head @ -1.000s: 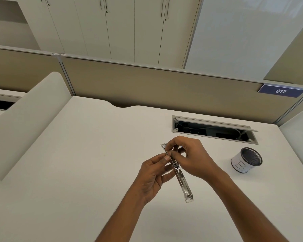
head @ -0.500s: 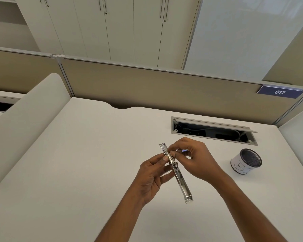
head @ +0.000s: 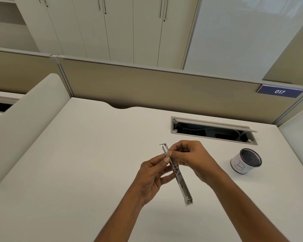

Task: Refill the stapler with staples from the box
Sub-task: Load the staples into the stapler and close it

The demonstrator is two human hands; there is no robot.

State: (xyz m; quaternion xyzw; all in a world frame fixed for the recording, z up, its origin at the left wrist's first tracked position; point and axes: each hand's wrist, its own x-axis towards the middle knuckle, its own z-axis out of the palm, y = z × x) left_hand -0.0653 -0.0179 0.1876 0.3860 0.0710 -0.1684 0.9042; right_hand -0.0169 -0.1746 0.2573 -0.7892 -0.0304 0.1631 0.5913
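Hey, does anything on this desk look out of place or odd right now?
Two things. The cable hatch at the back of the desk stands open, wiring exposed. The white cup lies tipped on its side. The metal stapler rail is held between both hands, with no staple box in view.

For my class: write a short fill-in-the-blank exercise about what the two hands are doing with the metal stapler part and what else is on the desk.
1. The long metal stapler rail is held above the desk by ____ hands.
2. The right hand pinches the rail near its ____ end, the one away from the person.
3. The small white cup stands on the desk to the ____ of the hands.
4. The blue sign on the partition reads ____.

Missing words: both; far; right; 017
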